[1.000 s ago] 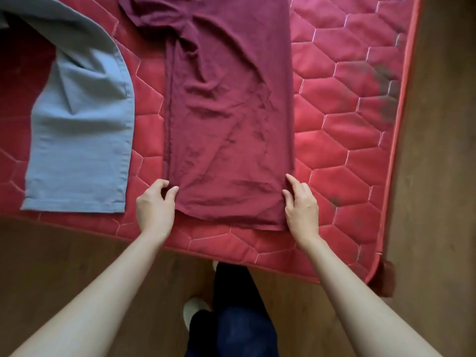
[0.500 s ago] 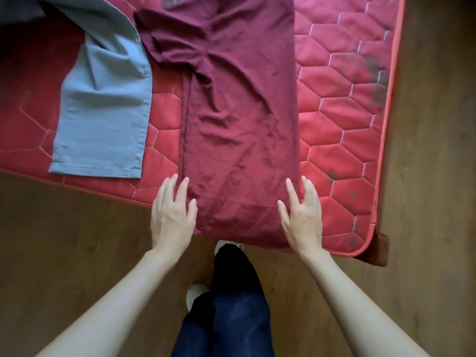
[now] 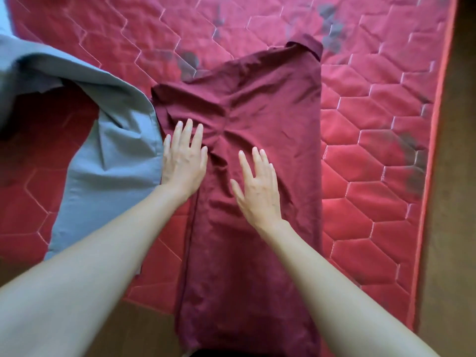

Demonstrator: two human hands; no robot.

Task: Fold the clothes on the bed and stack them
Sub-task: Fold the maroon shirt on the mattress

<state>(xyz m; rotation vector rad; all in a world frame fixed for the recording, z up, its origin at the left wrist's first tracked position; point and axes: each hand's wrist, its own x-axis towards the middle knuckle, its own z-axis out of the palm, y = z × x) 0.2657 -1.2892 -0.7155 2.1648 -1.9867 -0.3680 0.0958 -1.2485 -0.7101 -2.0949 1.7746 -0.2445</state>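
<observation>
- The maroon shirt [image 3: 257, 176] lay lengthwise on the bed [image 3: 373, 176], already narrowed into a long strip; its near end hung over the bed's front edge and its collar [image 3: 307, 46] pointed to the far side.
- The left hand [image 3: 184, 161] lay flat with fingers straight and spread, palm down on the shirt's left part, where a folded-in sleeve appeared to sit. It gripped nothing.
- The right hand [image 3: 258, 186] was likewise flat and open, fingers straight, on the middle of the shirt. It held nothing.
- Judgement: both palms were placed to smooth the cloth and pin the tucked sleeve before a crosswise fold. Creases radiated from a point between the two hands, which suggests the fabric was bunched there.
- The shirt's cloth was thin, matte and woven-looking, with soft wrinkles in its upper half; the right edge ran straight and crisp, the left edge was less even.
- The grey garment [image 3: 108, 161] lay just left of the shirt, touching it near the left hand. It was unfolded, smoother and slightly heavier in look, with a stitched hem along its edge.
- The bed's cover was red, quilted in hexagons, faintly glossy, with dark blotches toward the far and right sides.
- No stack was visible; folding was judged at an early-to-middle stage.
</observation>
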